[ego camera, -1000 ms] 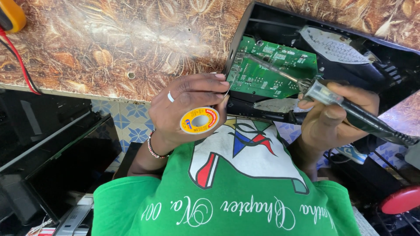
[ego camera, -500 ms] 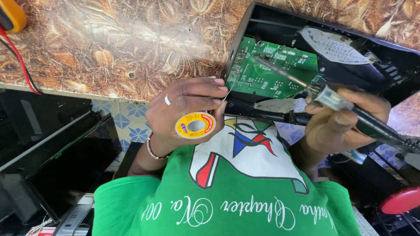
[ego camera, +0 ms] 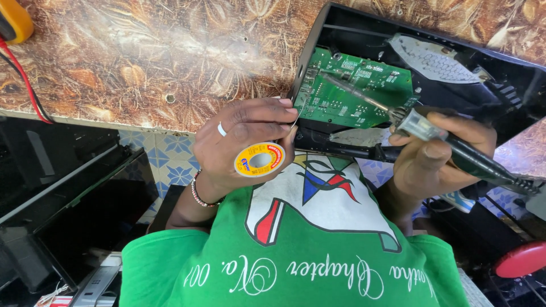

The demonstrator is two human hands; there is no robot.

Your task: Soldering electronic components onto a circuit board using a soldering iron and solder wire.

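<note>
**A:** Where does everything sit right now?

**B:** The desk [ego camera: 142, 62] carries the open black casing [ego camera: 455, 51] at its right end, hanging over the near edge. The green circuit board [ego camera: 355, 88] lies inside it, toward the casing's left wall.

**A:** And your hands?

**B:** They are apart. Your left hand [ego camera: 242, 145] is closed around the yellow solder spool [ego camera: 260, 160], its fingertips pinching the thin solder wire [ego camera: 298, 113] up to the board's left edge. Your right hand [ego camera: 438, 156] is clamped on the soldering iron [ego camera: 421, 128], whose long tip reaches across the board.

**A:** How do you do this well?

**B:** I judge you should rest both wrists on the casing's near edge, bring wire and tip onto one joint, and feed sparingly so no solder bridges neighbouring pads.
</note>
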